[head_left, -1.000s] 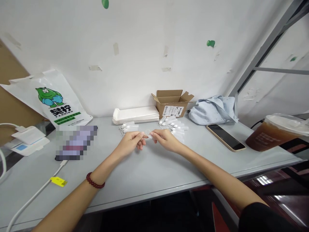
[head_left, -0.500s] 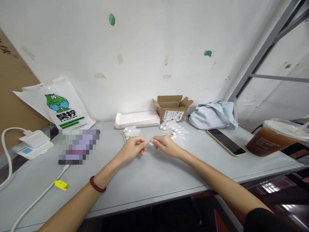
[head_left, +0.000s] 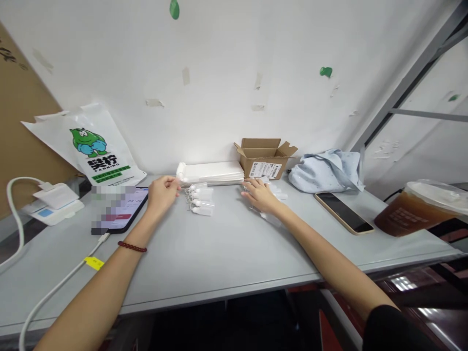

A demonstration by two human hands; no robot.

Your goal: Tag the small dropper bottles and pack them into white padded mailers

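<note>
At the back of the grey table [head_left: 226, 253], just before the wall, lie two small heaps of clear plastic pieces with white caps. The left heap [head_left: 200, 199] sits just beside the left hand [head_left: 161, 191], off its fingertips. That hand's fingers are loosely curled, and whether they pinch anything cannot be told. The right heap [head_left: 278, 196] lies partly under the right hand [head_left: 259, 195], which rests on it palm down with its fingers spread. Behind the heaps are a stack of white paper bags [head_left: 210, 172] and an open cardboard box [head_left: 265, 157]. A dark phone [head_left: 343, 212] lies to the right, well apart.
</note>
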